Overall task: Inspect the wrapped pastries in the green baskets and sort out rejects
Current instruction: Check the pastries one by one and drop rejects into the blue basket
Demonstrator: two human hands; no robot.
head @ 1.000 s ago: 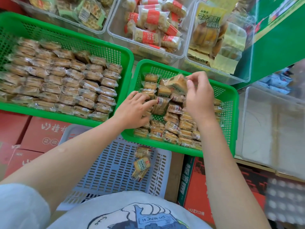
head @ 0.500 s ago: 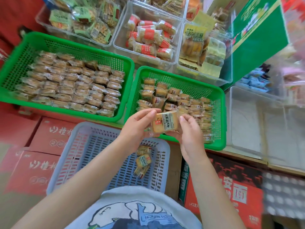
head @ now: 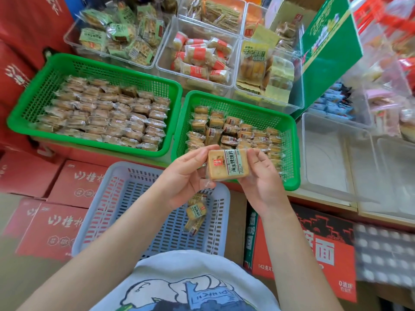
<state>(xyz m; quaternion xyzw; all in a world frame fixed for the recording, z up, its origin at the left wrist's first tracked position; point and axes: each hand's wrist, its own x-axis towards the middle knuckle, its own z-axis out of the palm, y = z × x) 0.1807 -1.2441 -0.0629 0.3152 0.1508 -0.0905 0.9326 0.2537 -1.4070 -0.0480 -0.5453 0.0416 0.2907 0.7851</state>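
Left hand (head: 187, 176) and right hand (head: 261, 178) pinch one clear-wrapped square tan pastry (head: 228, 163), Chinese-lettered label strip uppermost, near right green plastic basket (head: 292, 153).

Red cartons (head: 74, 187) as base, two green baskets (head: 143, 151) (head: 294, 153), lilac basket (head: 222, 221) on top

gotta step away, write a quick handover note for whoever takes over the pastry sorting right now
Both hands, left hand and right hand, hold one wrapped pastry label up, above the near edge of the right green basket.
Left green basket: neat rows of pastries.
Right green basket: looser pile.
Blue basket: a few pastries, seemingly the rejects.
Left: judge the held one, then go on through the rest.
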